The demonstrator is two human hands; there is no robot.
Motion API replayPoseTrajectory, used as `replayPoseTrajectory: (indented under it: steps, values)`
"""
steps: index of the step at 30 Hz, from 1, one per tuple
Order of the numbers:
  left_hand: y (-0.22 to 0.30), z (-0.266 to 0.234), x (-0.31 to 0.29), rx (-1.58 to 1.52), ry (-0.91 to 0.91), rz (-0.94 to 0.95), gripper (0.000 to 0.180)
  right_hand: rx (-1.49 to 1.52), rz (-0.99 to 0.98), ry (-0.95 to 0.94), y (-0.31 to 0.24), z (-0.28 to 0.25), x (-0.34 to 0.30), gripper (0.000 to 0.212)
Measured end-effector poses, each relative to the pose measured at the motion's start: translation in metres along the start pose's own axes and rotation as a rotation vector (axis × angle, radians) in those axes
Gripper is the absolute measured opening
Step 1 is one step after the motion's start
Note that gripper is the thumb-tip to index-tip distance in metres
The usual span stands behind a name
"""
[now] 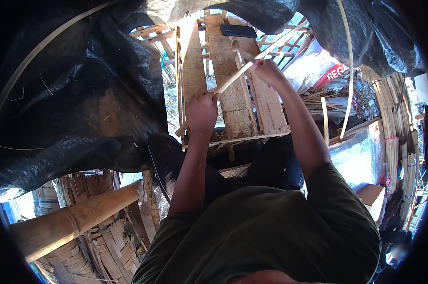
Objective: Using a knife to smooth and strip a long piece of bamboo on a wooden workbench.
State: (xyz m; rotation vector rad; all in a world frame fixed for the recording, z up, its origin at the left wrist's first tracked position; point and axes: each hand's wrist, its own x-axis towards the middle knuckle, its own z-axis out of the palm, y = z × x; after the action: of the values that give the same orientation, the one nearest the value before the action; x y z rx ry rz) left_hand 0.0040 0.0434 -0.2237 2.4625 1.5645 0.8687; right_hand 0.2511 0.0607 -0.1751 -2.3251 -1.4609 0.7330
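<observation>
A long pale bamboo strip [237,78] runs slantwise over a slatted wooden bench [222,102], from low left to high right. My left hand [202,111] is closed round its lower part, and a short end pokes out below the fist. Farther up, my right hand [268,73] is closed at the strip, with its fingertips against it. Something short and pale [244,55] juts out to the left of the right fingers; whether it is a tool or another piece of bamboo I cannot tell.
A black phone [238,31] lies at the bench's far end. Black plastic sheeting [81,94] hangs on the left. A thick bamboo pole [74,221] crosses the lower left above woven strips. Bundled bamboo strips [393,142] stand at right, near a white and red sack [318,66].
</observation>
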Motion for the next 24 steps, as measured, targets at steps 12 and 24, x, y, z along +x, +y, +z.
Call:
replayPoseTrajectory:
  steps: [12, 24]
  values:
    - [-0.001, 0.006, 0.0, -0.02, -0.004, 0.004, 0.026, 0.14, 0.061, -0.193, -0.009, 0.052, -0.021, 0.042]
    - [-0.007, 0.006, -0.001, -0.032, 0.012, 0.015, 0.024, 0.453, 0.207, 0.185, -0.007, 0.01, -0.018, 0.042]
